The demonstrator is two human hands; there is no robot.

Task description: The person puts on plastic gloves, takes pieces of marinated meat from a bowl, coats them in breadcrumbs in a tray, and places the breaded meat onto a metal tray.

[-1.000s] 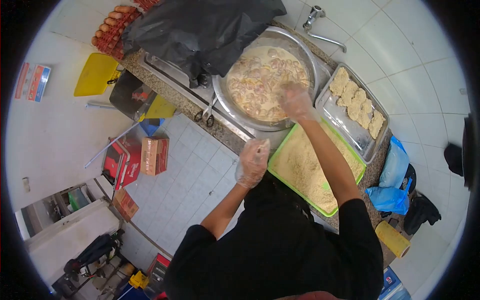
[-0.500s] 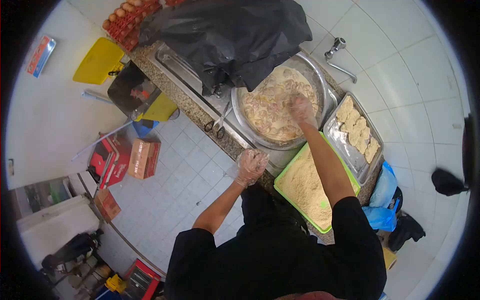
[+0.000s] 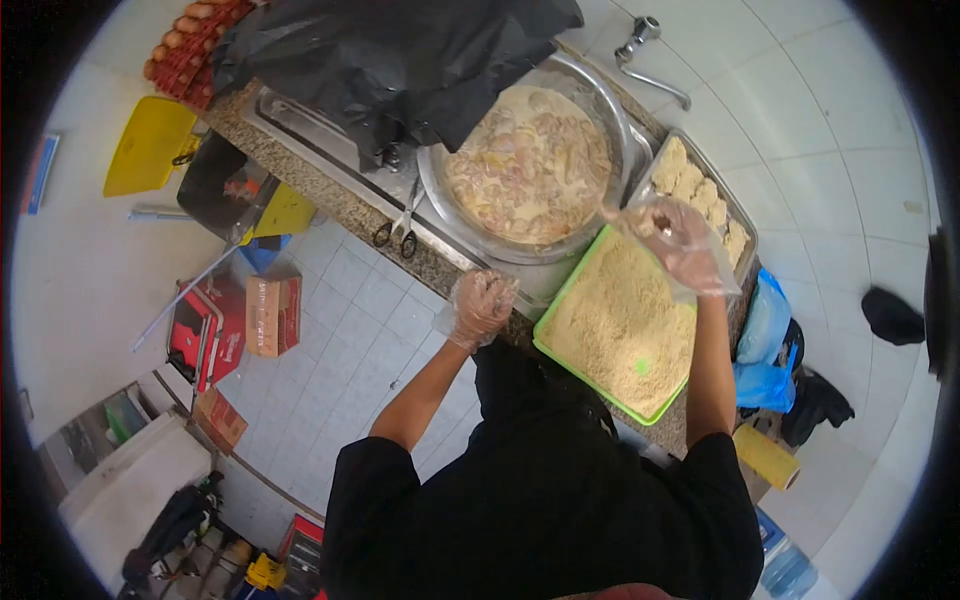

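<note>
My left hand [image 3: 484, 306], in a clear plastic glove smeared with pale coating, is curled into a loose fist by the counter's front edge; nothing shows in it. My right hand [image 3: 685, 240], gloved too, is above the far right corner of a green tray of crumbs [image 3: 620, 320]. Its fingers are bent together, with a pale tip towards the bowl; what they hold cannot be made out. A large metal bowl [image 3: 440, 205] holds raw meat pieces [image 3: 530, 160] in a creamy liquid. Coated pieces [image 3: 690, 185] lie in a metal tray [image 3: 753, 240], partly hidden by my right hand.
Scissors [image 3: 402, 225] lie on the sink's edge left of the bowl. A black plastic bag [image 3: 380, 70] covers the sink's far part. Egg trays [image 3: 190, 60] stand at far left, a tap [image 3: 640, 50] is on the wall, and blue bags [image 3: 765, 370] lie at right.
My right hand has come out of the bowl and moved right, to over the crumb tray's corner by the metal tray. My left hand stays in a fist. The view has shifted.
</note>
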